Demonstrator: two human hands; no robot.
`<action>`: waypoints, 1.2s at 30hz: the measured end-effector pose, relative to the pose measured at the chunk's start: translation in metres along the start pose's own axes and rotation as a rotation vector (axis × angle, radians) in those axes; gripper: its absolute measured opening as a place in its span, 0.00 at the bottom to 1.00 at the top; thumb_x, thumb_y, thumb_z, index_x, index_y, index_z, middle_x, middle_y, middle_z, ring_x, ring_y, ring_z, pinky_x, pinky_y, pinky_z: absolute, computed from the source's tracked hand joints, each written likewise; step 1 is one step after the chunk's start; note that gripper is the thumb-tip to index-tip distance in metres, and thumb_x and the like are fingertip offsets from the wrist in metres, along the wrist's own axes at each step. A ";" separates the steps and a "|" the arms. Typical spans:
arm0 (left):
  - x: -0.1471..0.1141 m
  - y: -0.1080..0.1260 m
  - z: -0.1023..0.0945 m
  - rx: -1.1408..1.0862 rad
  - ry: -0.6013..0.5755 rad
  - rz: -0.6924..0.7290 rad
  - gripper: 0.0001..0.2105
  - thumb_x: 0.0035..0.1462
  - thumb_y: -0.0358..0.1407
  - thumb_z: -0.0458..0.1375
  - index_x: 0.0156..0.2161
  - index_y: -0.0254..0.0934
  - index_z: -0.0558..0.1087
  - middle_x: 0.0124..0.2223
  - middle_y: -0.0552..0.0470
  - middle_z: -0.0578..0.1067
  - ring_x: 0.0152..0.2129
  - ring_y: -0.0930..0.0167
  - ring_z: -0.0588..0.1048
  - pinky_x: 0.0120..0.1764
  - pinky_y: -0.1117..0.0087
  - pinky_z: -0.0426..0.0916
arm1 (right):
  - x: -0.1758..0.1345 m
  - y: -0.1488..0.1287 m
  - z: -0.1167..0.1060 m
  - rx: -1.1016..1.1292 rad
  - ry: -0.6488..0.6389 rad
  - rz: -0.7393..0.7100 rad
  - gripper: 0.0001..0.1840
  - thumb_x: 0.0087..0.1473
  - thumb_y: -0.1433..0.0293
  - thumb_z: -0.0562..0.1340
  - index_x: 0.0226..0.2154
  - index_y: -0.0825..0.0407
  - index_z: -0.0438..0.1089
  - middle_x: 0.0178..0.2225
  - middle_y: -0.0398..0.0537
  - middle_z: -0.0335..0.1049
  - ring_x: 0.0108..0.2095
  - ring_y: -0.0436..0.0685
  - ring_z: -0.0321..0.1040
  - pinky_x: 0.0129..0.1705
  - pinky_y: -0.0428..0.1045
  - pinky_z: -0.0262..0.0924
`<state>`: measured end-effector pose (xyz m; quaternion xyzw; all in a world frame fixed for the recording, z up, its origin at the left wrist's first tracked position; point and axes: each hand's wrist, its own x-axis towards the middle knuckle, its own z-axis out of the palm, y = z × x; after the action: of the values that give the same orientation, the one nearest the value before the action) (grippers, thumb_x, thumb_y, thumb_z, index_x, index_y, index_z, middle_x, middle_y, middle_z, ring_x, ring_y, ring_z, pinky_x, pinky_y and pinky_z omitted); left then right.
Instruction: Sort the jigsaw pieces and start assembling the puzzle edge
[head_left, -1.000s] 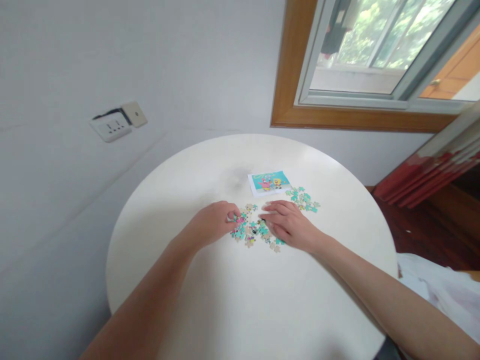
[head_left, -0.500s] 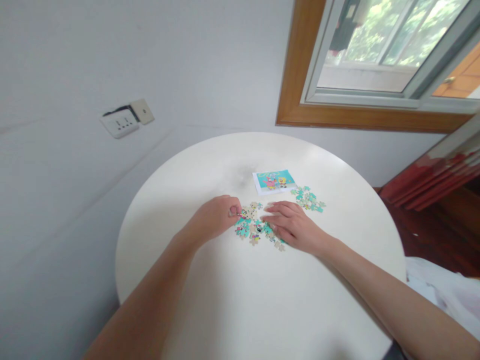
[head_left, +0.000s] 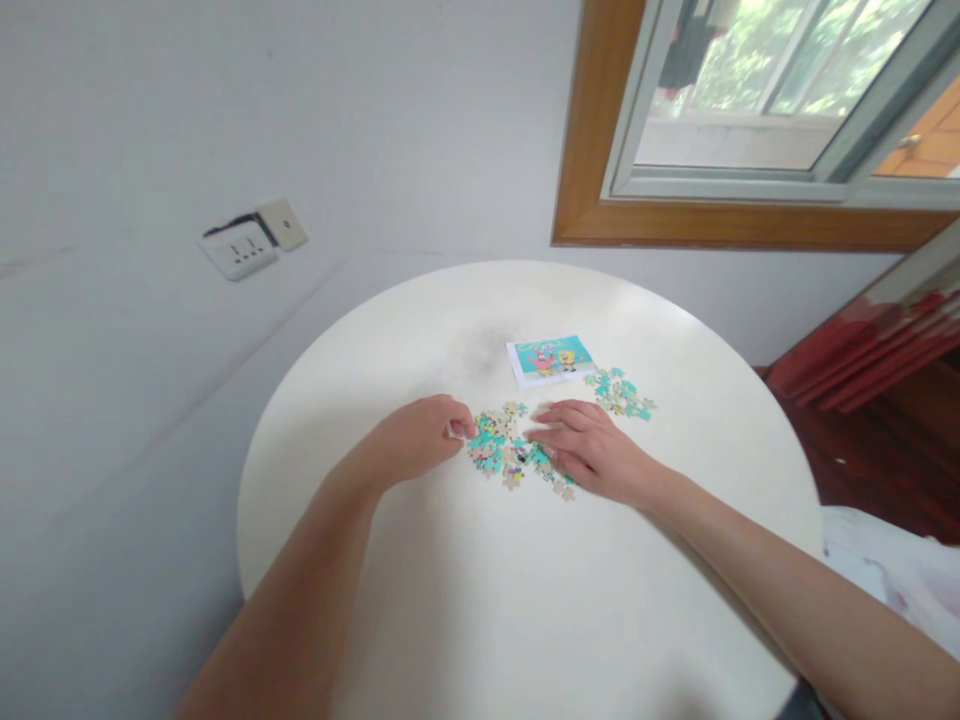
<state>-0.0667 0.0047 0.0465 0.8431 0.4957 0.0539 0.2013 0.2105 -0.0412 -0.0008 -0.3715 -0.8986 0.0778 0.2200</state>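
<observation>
A pile of jigsaw pieces [head_left: 491,452] in teal, beige and yellow lies loose near the middle of the white round table [head_left: 480,600]. At the pile's left edge is my left hand [head_left: 424,438], its fingers curled, with a gap between thumb and forefinger and no piece visible in them. My right hand [head_left: 592,450] lies palm down with fingers spread over the right side of the pile, covering some pieces. Behind the hands lies a picture card [head_left: 553,362] with a pink and a yellow cartoon figure on teal.
A second cluster of jigsaw pieces [head_left: 621,393] sits right of the card, beyond my right hand. The wall with a socket [head_left: 238,248] and a wood-framed window [head_left: 577,225] borders the table's far side. A red curtain [head_left: 877,350] hangs at right.
My left hand has loosened its pinch on a small colourful jigsaw piece and drawn slightly left; that piece no longer shows in its fingers. My right hand stays nearly in place.
</observation>
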 end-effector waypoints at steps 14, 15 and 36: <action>0.009 0.010 0.019 0.055 0.050 0.000 0.08 0.50 0.34 0.60 0.38 0.39 0.76 0.36 0.51 0.76 0.33 0.68 0.75 0.36 0.71 0.65 | 0.000 0.001 0.000 0.003 0.001 -0.009 0.20 0.62 0.70 0.56 0.56 0.45 0.68 0.55 0.53 0.68 0.58 0.62 0.59 0.58 0.61 0.55; 0.009 0.010 0.019 0.056 0.051 0.004 0.08 0.51 0.33 0.59 0.38 0.39 0.76 0.36 0.51 0.76 0.33 0.68 0.75 0.37 0.70 0.65 | 0.000 0.001 0.000 0.002 -0.001 -0.006 0.20 0.62 0.70 0.56 0.55 0.45 0.69 0.55 0.53 0.68 0.58 0.62 0.59 0.58 0.61 0.55; 0.016 0.041 0.034 -0.638 0.010 0.129 0.12 0.56 0.42 0.58 0.34 0.34 0.76 0.25 0.56 0.72 0.22 0.75 0.68 0.26 0.76 0.59 | 0.008 -0.013 -0.005 0.168 0.178 0.108 0.15 0.65 0.67 0.52 0.36 0.51 0.73 0.32 0.49 0.71 0.36 0.56 0.65 0.44 0.54 0.57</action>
<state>-0.0156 -0.0090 0.0301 0.7668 0.4005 0.2235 0.4491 0.1993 -0.0447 0.0105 -0.4049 -0.8446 0.1311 0.3249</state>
